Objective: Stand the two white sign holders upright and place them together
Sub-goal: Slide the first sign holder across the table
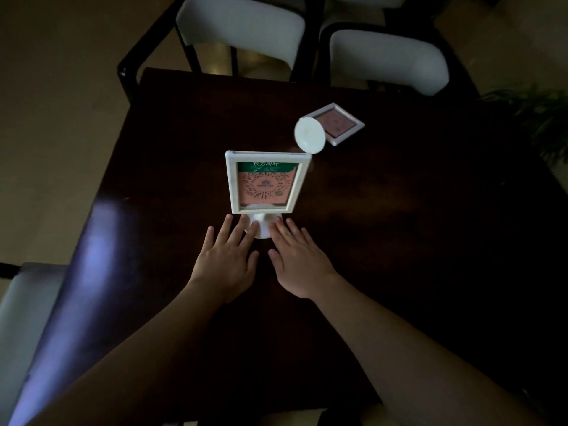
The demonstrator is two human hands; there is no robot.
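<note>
One white sign holder (265,181) stands upright in the middle of the dark table (399,226), its pink and green card facing me and its round foot near my fingertips. My left hand (226,262) and my right hand (300,262) lie flat and spread on the table just in front of it, their fingertips touching or nearly touching the foot, holding nothing. The second white sign holder (331,126) lies on its side farther back and to the right, its round base turned toward me and its frame flat on the table.
Two white-cushioned chairs (242,29) (388,59) stand at the table's far edge. Another chair (21,318) is at the near left. A green plant (538,118) shows at the right. A bright reflection lies on the table's left part.
</note>
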